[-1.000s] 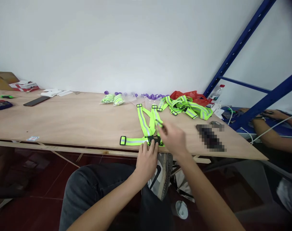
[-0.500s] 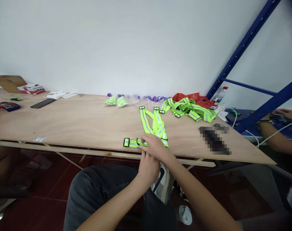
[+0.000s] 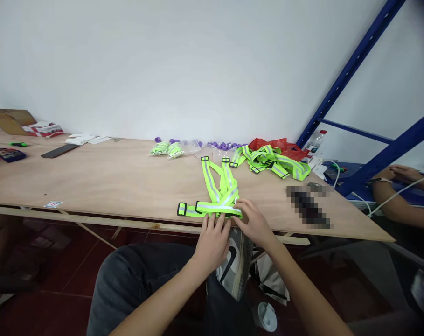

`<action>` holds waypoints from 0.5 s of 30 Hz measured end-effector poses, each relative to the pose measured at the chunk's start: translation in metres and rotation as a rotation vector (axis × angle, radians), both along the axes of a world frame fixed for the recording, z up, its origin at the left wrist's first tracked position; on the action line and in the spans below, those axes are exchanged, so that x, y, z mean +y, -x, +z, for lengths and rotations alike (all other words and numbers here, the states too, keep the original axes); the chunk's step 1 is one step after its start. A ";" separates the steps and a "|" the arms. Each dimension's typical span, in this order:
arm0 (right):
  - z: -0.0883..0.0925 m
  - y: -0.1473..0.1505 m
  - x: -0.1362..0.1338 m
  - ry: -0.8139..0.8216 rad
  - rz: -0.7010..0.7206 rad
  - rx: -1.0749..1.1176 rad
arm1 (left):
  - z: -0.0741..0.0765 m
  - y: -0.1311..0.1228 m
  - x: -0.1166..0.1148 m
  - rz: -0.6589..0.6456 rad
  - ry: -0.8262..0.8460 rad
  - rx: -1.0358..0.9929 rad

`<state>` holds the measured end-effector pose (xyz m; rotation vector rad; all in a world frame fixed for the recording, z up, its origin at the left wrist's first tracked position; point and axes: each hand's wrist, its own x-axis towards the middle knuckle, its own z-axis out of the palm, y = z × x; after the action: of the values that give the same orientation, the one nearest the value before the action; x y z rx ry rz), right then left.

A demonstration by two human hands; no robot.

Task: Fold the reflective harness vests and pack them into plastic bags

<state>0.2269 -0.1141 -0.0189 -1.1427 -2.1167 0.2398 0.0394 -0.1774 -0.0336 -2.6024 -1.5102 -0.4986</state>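
A neon yellow reflective strap harness (image 3: pixel 218 189) with black buckles lies on the plywood table (image 3: pixel 110 179) at its near edge. My left hand (image 3: pixel 213 238) rests at the table edge with its fingertips pressing the harness's bottom band. My right hand (image 3: pixel 253 224) sits just right of it, fingers curled onto the right end of the same folded band. Two long straps run away from my hands toward the wall.
A heap of more neon harnesses (image 3: pixel 273 161) lies by a red bag (image 3: pixel 278 142). Two bagged harnesses (image 3: pixel 168 149), purple pieces, a dark flat object (image 3: pixel 59 150), a box (image 3: pixel 40 128) and a bottle (image 3: pixel 313 142) stand along the back. Another person's arms (image 3: pixel 397 191) are at the right by a blue rack.
My right hand came down from above the straps, crossed left over the bottom band, then drew back right, leaving a strap folded along the band. My left hand stayed at the table edge.
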 end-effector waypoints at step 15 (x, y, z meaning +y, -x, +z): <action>-0.014 -0.014 0.008 -0.183 -0.004 -0.244 | 0.005 0.001 -0.002 -0.002 0.011 0.016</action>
<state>0.2410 -0.1063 -0.0330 -1.1134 -2.2927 -0.0998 0.0387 -0.1792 -0.0290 -2.6102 -1.5094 -0.4694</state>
